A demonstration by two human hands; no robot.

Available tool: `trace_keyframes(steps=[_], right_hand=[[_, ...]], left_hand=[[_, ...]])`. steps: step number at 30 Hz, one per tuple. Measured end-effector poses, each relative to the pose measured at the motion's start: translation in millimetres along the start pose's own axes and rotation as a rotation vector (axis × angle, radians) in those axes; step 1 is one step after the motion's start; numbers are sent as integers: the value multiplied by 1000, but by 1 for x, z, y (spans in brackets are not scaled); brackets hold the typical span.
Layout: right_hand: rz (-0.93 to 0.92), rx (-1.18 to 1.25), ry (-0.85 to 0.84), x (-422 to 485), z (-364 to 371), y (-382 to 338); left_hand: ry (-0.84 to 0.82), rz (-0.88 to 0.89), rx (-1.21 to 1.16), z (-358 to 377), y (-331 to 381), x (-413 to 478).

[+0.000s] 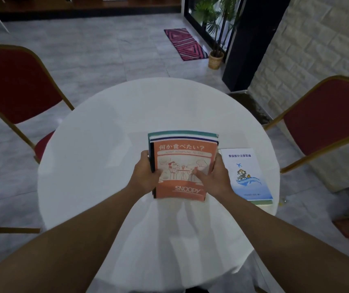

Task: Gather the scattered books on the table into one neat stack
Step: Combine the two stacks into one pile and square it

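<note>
— Near the middle of the round white table (110,132), what was going on?

— Both hands were closed on a stack of books (182,163). The left hand (146,176) clamped the stack's left edge, thumb lying over onto the cover; the right hand (213,178) pressed the right edge, thumb resting on the picture. On top lay an orange Snoopy book (182,187), and beneath it the far edges of several others showed in teal, white and dark blue bands (not flush, stepped out a little at the far end and along the left side).

— So which step was that?

— Squaring up, I judged. The pile was gathered but still ragged.

— Was everything in it?

— No. Just beside the stack, on the right, lay a white and blue booklet with Chinese lettering (245,174), flat on the cloth, with the pale green edge of another book (262,202) peeping from under its near end. Whether the booklet touched the right hand I couldn't tell; they sat very close.

— What did the next move call for?

— As I read it, pushing the lower books' edges flush under the Snoopy one, then freeing the right hand to bring that right-hand pair across. Lifting both together would call for a grip reaching under the lower book, lest the thin booklet slide off.

— Anything else on the table?

— Nothing I could see; red chairs (15,85) stood well apart on either side.
</note>
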State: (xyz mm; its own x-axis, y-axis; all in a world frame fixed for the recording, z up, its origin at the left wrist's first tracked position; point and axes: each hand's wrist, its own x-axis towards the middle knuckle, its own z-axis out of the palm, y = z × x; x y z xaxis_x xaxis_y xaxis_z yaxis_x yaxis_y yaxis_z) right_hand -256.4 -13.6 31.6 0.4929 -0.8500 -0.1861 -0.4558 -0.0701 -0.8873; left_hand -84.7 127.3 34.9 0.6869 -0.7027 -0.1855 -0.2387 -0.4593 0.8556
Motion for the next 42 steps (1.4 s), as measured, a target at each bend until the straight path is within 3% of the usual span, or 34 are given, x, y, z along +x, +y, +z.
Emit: trace_keyframes(steps=[10,16,26,30,34,42], right_hand=[[221,-22,-147,5,55,-6],[223,-205,-214,2,107,12],[235,-430,-282,8,130,29],[214,-483,-330,7,131,30],[178,-507,-385,8,122,32],[121,-554,-375,21,63,34]], left_hand=[[56,-185,213,-27,-31,9],[43,-278,297,-37,-76,8],[-47,-413,488,-41,-114,11],[-96,-401,554,-47,-118,11],[-73,-260,610,-48,-109,14],[-155,-143,584,-15,-59,17]])
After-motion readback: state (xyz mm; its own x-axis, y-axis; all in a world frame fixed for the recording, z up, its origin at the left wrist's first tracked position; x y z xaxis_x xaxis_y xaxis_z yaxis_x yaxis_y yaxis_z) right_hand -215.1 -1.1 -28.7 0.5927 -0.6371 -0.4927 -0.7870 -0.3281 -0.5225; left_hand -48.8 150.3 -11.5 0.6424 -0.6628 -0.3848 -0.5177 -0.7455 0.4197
